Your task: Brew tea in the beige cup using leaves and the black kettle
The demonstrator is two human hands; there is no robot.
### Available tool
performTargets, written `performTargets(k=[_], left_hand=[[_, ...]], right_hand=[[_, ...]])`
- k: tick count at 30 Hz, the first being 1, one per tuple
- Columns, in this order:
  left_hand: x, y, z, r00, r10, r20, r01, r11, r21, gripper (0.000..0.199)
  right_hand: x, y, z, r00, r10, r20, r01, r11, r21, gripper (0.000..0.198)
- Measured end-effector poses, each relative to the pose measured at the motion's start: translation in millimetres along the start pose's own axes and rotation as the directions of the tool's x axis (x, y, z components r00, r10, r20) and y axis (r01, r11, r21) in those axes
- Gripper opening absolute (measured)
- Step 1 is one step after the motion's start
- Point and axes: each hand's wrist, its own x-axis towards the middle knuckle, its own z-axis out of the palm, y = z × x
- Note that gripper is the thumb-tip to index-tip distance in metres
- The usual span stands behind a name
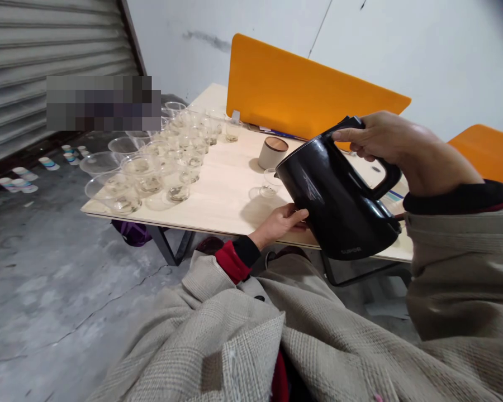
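Note:
My right hand (373,137) is wrapped round the top of the handle of a black electric kettle (331,201). The kettle is held in the air, tilted to the left, with its spout over a clear plastic cup (269,187) near the table's front edge. Whether water is flowing cannot be made out. Below the spout, my left hand (279,223) reaches to the kettle's lower left side, thumb and fingers stretched out; its fingertips are partly hidden, and firm contact is unclear. Behind the cup stands a grey canister (273,152) with a wooden lid.
Many clear cups (151,167) with dark bits in their bottoms crowd the left part of the wooden table (224,195). An orange divider (302,89) rises at the back. Paper cups (23,181) lie and stand on the floor by the shutter. A purple bag (134,233) sits beneath the table.

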Motion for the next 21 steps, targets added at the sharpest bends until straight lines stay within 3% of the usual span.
performTargets(k=[21], left_hand=[[-0.7,-0.4,-2.4,1.000,-0.006,0.004,0.006,1.000,-0.021,0.069]], right_hand=[[1.5,-8.4,1.1,0.998,0.057,0.012,-0.056,0.997,-0.059,0.042]])
